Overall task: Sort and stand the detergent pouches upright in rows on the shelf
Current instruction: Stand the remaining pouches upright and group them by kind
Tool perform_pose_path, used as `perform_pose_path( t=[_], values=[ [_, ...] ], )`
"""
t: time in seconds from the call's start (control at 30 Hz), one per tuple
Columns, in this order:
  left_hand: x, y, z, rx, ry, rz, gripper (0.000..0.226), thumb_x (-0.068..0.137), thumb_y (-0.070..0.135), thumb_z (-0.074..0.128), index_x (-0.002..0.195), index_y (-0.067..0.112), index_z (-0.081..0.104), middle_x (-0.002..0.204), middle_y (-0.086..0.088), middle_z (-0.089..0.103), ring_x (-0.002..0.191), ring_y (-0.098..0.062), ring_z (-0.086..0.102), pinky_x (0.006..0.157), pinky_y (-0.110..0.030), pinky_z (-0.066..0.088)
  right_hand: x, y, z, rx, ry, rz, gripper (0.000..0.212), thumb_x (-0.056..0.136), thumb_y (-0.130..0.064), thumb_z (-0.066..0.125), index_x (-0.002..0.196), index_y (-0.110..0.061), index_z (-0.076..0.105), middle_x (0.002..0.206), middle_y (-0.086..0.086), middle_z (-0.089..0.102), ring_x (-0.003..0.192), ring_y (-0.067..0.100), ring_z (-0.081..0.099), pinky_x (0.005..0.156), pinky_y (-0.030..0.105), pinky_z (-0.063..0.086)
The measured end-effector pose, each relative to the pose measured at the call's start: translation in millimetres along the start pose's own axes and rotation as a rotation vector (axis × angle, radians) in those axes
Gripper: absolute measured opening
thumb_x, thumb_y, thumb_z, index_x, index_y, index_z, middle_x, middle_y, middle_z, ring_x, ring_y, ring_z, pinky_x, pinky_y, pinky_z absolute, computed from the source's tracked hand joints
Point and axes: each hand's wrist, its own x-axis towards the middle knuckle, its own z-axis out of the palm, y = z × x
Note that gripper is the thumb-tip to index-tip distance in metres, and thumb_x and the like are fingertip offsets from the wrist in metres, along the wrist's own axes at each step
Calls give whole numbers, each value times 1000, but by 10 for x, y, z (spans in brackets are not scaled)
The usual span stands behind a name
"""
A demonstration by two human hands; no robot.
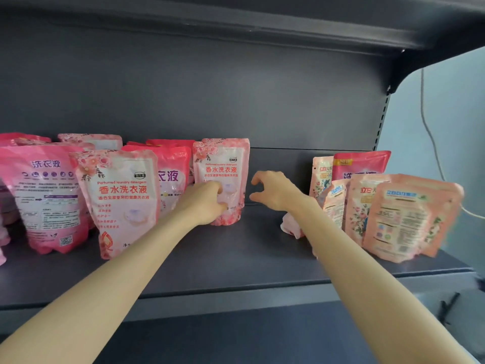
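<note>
Standing upright, pale-pink floral pouch (223, 164)

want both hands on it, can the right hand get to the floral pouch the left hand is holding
Probably yes. The right hand hovers open just right of the floral pouch, only bare shelf between them. The left hand holds its lower front, leaving the right edge free.

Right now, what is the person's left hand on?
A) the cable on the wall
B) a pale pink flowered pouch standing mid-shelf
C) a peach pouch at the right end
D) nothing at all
B: the left hand has its fingers curled on the pale pink flowered pouch standing in the middle, while the right hand hangs beside it and holds nothing.
</note>
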Motion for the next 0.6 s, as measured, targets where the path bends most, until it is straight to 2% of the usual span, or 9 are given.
perform_pose_path(
  t=[0.1, 0.33, 0.43, 0.6],
  values=[
    [-184, 221, -229, 21, 100, 34, 41, 92, 30, 57, 130, 16, 50, 124, -4, 60, 109, -26, 57, 91, -37, 47, -233, -28, -299, -9, 62, -76, 38, 90, -23, 60, 125, -10, 53, 126, 9, 56, 109, 28, 55, 89, 38, 46],
    [-775, 893, -486, 47, 217, 78, 34, 92, 29, 56, 124, 18, 55, 124, -3, 60, 113, -27, 55, 91, -39, 47, -990, 298, -930, -13, 151, -183, 40, 91, -27, 59, 128, -12, 52, 133, 8, 53, 120, 27, 50, 99, 40, 43],
    [-1028, 1199, -415, 33, 202, 73, 37, 91, 30, 57, 126, 18, 54, 125, -3, 59, 115, -27, 53, 92, -40, 46, -1316, 608, -1097, -40, 159, -182, 40, 91, -27, 58, 127, -13, 52, 130, 8, 54, 118, 26, 50, 95, 35, 42],
    [-1235, 1679, -176, -35, 181, 107, 40, 91, 32, 58, 128, 18, 52, 127, -1, 58, 114, -22, 54, 92, -34, 43, -1676, 1089, -1240, -53, 130, -140, 39, 92, -26, 58, 129, -16, 52, 132, 6, 53, 109, 23, 54, 84, 30, 41]
  ],
)
